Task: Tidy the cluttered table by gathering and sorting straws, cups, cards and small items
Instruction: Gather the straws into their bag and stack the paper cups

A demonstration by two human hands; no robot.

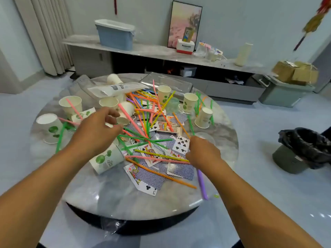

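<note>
straws [148,122] heaped in a bright tangle at the middle of the round table [125,197], crossed over playing cards [154,178] and threaded among paper cups [70,104]. judged from the pile: barely begun, gathering straws the step in hand.

left hand [96,129] raised over the heap's left side, fingers loosely curled and spread, nothing plainly held; reaching toward the pink straw [132,120] that leans out of a tipped cup [125,111]. right hand [202,151] at the heap's right edge, fingers curled under, gripping a purple straw [202,183] that sticks out below the wrist toward the table's near rim; whether more straws sit in that grip cannot be told.

to do it well: take the uppermost straws first, never those pinned beneath others. lift along the straw's own length, not sideways, so cards underneath do not scatter. draw the pink one clear of its cup before pulling, or steady that cup. collect into the right fist with ends aligned, all pointing one way. mind the orange straw [161,174] lying across the nearest cards; slide it off flat. beware the fallen cup [105,160] just left of the heap, under the left forearm, liable to roll off if nudged. leave cards and cups for later passes.
</note>
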